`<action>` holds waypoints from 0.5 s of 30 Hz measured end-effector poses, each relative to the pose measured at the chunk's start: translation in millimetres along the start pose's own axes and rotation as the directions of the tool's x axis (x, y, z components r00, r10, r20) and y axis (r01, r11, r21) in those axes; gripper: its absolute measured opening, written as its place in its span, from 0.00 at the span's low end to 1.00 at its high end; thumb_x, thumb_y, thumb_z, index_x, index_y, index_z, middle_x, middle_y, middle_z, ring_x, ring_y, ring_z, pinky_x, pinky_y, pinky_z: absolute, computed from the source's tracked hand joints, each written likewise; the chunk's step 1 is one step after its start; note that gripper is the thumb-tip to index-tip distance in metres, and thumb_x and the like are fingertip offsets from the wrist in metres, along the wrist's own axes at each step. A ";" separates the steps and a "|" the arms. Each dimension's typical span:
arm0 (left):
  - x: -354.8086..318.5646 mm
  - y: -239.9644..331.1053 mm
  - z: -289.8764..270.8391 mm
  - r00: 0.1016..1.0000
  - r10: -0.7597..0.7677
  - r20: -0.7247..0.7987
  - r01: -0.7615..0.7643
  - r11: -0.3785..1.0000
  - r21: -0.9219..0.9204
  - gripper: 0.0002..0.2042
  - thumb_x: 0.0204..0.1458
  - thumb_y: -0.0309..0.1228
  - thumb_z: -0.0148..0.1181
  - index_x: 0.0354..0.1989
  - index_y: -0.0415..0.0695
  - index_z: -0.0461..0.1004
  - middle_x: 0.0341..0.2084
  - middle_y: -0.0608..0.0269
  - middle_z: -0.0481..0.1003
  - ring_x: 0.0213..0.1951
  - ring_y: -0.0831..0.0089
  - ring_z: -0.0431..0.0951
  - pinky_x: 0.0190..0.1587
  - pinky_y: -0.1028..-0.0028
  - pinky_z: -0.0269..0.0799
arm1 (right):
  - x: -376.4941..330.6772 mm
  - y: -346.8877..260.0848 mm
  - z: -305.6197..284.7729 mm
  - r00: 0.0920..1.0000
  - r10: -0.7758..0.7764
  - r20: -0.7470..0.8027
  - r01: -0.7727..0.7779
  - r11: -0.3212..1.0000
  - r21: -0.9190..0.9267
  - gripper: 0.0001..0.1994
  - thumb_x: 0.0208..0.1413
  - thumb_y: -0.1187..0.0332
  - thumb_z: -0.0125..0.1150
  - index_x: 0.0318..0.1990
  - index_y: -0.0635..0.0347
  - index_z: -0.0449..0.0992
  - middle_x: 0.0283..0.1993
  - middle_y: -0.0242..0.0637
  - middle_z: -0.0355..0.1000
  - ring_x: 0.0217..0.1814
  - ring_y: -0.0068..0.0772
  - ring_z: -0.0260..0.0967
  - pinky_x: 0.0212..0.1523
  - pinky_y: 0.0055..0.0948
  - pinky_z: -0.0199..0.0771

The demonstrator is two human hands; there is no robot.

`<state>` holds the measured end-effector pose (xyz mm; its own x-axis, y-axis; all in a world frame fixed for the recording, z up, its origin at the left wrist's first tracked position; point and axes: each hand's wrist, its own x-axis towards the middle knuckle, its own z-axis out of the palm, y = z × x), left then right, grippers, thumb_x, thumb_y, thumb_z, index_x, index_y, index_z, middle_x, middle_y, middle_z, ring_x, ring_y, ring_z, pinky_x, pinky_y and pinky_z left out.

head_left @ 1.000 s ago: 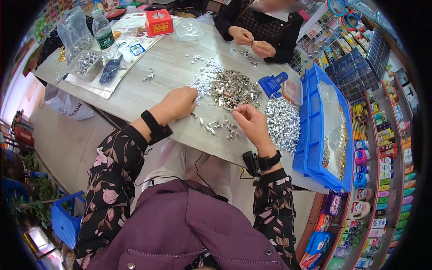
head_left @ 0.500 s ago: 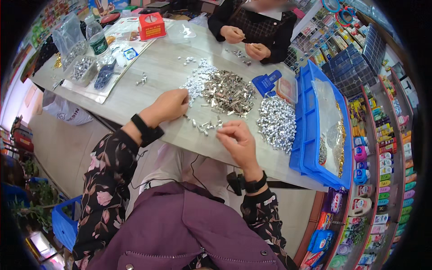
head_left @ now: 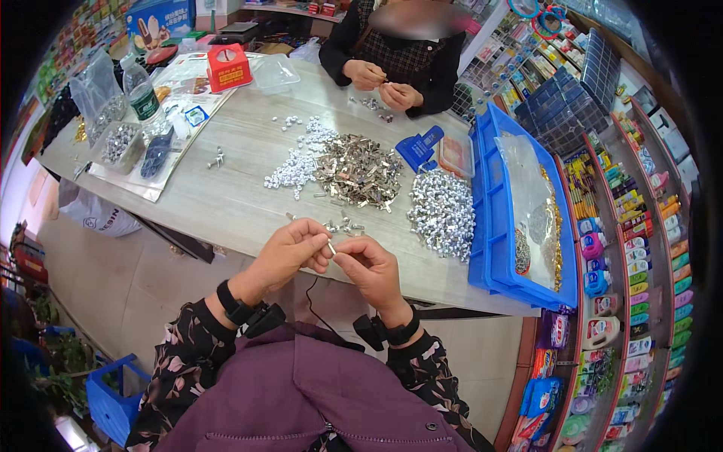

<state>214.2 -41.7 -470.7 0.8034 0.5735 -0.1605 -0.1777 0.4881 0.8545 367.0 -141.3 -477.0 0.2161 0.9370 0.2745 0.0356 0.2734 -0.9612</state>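
Observation:
Close to the table's near edge, my left hand [head_left: 296, 247] and my right hand [head_left: 369, 270] meet fingertip to fingertip. Both pinch a small slim silvery metal piece [head_left: 331, 247], its ends partly covered by my fingers. Just beyond my hands lie several loose small metal fittings [head_left: 348, 225]. Farther off is a heap of flat silvery metal clips [head_left: 360, 170]. White and silver bead-like caps [head_left: 290, 175] spread along that heap's left side, and a pile of shiny silver caps [head_left: 442, 215] lies to its right.
A blue plastic crate [head_left: 482, 256] with bags stands on the table's right. Near it are a blue scoop-like piece [head_left: 419, 149] and a clear box [head_left: 456, 155]. Across the table, a co-worker's hands [head_left: 384, 84] handle small parts. A bottle [head_left: 141, 90] and red box [head_left: 229, 69] stand back left.
My hands have come together nearer my body, now pinching one small metal piece between them. Before, the left reached to the white caps and the right was over the loose fittings. The view has shifted.

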 end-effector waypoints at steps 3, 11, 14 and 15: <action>-0.4 -4.5 3.7 1.000 -0.020 -0.012 0.020 0.999 -0.033 0.06 0.57 0.30 0.48 0.38 0.40 0.66 0.26 0.65 0.72 0.26 0.79 0.73 0.30 0.80 0.73 | -2.7 -5.9 3.0 0.999 0.044 -0.015 -0.043 0.997 0.061 0.05 0.51 0.78 0.58 0.36 0.65 0.73 0.37 0.32 0.69 0.38 0.19 0.67 0.38 0.17 0.67; -4.1 -23.5 7.0 0.983 0.171 -0.063 -0.157 0.969 0.189 0.06 0.57 0.27 0.47 0.39 0.39 0.66 0.25 0.65 0.72 0.25 0.81 0.73 0.27 0.81 0.72 | -5.1 7.3 1.6 0.999 -0.021 0.031 0.023 0.999 -0.049 0.06 0.52 0.78 0.57 0.38 0.66 0.71 0.38 0.34 0.69 0.38 0.20 0.67 0.39 0.18 0.68; -7.1 -25.1 9.7 0.950 0.312 -0.030 -0.273 0.873 0.405 0.06 0.56 0.27 0.49 0.40 0.39 0.65 0.24 0.63 0.72 0.25 0.78 0.73 0.27 0.79 0.71 | -2.3 3.5 1.1 0.995 0.080 0.066 -0.082 0.996 0.041 0.08 0.52 0.77 0.57 0.40 0.66 0.70 0.38 0.34 0.70 0.39 0.21 0.68 0.40 0.19 0.70; -9.1 -24.0 11.3 0.934 0.356 -0.022 -0.296 0.808 0.510 0.08 0.56 0.28 0.50 0.40 0.38 0.65 0.23 0.62 0.72 0.25 0.76 0.74 0.27 0.78 0.70 | -2.4 1.3 2.6 0.982 0.174 0.076 -0.182 0.976 0.119 0.08 0.53 0.76 0.57 0.40 0.66 0.70 0.38 0.33 0.70 0.40 0.21 0.69 0.40 0.20 0.70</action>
<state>217.6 -66.1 -484.1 0.6746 0.7241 0.1432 -0.0910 -0.1108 0.9897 364.0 -142.6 -478.8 0.1446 0.9840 0.1044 -0.1204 0.1222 -0.9852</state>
